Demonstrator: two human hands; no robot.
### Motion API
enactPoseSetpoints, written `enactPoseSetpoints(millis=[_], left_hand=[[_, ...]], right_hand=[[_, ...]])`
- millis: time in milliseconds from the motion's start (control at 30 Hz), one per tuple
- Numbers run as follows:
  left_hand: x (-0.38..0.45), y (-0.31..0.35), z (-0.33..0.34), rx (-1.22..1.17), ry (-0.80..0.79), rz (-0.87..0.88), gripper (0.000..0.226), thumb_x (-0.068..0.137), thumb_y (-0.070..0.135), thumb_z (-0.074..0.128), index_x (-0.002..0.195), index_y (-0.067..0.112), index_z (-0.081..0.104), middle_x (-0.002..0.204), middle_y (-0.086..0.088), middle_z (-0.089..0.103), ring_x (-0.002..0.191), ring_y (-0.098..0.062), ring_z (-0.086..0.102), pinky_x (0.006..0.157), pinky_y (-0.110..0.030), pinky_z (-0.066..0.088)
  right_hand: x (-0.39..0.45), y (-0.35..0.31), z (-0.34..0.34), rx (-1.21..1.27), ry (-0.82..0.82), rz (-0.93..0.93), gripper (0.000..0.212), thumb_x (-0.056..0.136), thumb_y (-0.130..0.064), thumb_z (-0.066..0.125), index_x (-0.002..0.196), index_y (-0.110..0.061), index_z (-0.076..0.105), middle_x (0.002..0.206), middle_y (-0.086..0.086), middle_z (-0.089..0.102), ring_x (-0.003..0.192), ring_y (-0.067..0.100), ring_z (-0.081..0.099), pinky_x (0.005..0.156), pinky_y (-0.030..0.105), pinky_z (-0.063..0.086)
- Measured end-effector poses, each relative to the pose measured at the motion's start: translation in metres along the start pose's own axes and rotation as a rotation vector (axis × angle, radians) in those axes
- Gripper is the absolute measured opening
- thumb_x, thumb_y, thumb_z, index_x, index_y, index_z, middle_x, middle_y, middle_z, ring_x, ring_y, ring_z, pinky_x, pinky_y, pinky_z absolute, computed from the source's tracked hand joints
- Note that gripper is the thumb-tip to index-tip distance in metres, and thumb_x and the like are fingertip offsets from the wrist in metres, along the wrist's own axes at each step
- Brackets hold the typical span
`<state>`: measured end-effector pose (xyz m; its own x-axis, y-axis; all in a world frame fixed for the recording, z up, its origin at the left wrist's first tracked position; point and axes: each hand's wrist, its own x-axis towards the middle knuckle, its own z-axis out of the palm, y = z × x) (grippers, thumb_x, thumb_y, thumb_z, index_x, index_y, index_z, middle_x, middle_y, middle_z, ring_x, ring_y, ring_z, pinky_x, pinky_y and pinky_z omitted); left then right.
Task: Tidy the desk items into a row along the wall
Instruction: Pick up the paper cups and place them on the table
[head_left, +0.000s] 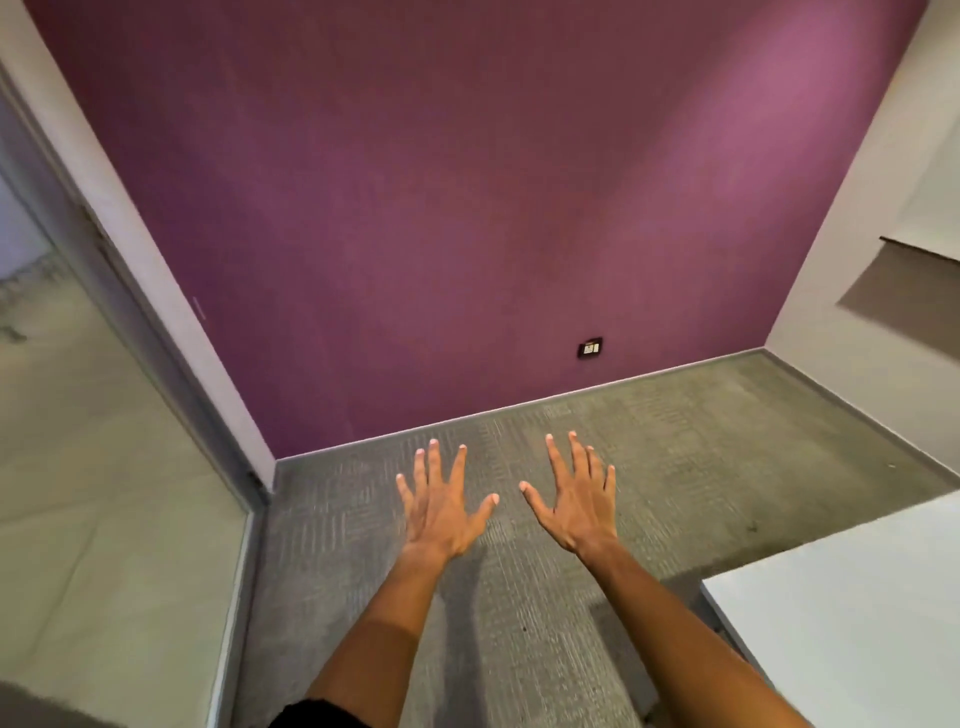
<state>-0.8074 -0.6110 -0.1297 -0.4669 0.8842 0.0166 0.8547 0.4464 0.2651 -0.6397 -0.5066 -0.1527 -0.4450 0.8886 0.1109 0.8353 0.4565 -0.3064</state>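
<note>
The person holds both arms out in front, above the grey carpet (649, 441). The left hand (439, 506) is flat with its back up, the fingers straight and spread apart, and it holds nothing. The right hand (579, 501) is the same, fingers spread wide and holding nothing. The two hands are near each other but do not touch. Only a white corner of the desk (852, 603) shows, at the lower right; its visible top is plain. Behind stands the purple wall (467, 208) with a small dark socket (590, 347) low on it.
</note>
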Motion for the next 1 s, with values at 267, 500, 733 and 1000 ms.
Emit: enactPoseSetpoints(millis=[267, 500, 733, 1000], left_hand=[[0.173, 0.068, 0.041, -0.032, -0.080, 0.205, 0.087, 0.084, 0.073, 0.034, 0.152, 0.029, 0.003, 0.160, -0.009, -0.013, 0.147, -0.030, -0.014, 0.115, -0.062, -0.003], [0.330, 0.141, 0.055, -0.020, -0.094, 0.405, 0.088, 0.084, 0.074, 0.030, 0.151, 0.029, -0.003, 0.159, -0.010, -0.014, 0.147, -0.031, -0.011, 0.116, -0.060, 0.000], [0.440, 0.234, 0.077, -0.014, -0.143, 0.590, 0.086, 0.085, 0.071, 0.035, 0.151, 0.029, -0.001, 0.160, -0.011, -0.012, 0.147, -0.031, -0.010, 0.115, -0.060, 0.000], [0.534, 0.382, 0.141, 0.003, -0.248, 0.770, 0.086, 0.085, 0.069, 0.037, 0.151, 0.029, -0.001, 0.159, -0.011, -0.014, 0.147, -0.030, -0.015, 0.116, -0.060, -0.002]], right_hand=[[0.128, 0.088, 0.001, -0.080, 0.030, 0.216, 0.084, 0.080, -0.077, 0.014, 0.151, -0.034, 0.001, 0.161, 0.005, 0.000, 0.147, 0.033, 0.006, 0.117, 0.056, 0.008], [0.243, 0.152, -0.017, -0.106, 0.076, 0.442, 0.081, 0.085, -0.074, 0.024, 0.151, -0.034, -0.002, 0.161, 0.005, -0.004, 0.147, 0.032, 0.003, 0.117, 0.056, 0.005], [0.317, 0.222, -0.038, -0.104, 0.155, 0.615, 0.083, 0.082, -0.077, 0.017, 0.151, -0.035, -0.003, 0.161, 0.004, -0.004, 0.148, 0.032, 0.004, 0.117, 0.057, 0.006], [0.387, 0.368, -0.048, -0.131, 0.194, 0.779, 0.082, 0.084, -0.077, 0.018, 0.151, -0.035, -0.002, 0.161, 0.006, 0.000, 0.147, 0.033, 0.008, 0.116, 0.058, 0.010]])
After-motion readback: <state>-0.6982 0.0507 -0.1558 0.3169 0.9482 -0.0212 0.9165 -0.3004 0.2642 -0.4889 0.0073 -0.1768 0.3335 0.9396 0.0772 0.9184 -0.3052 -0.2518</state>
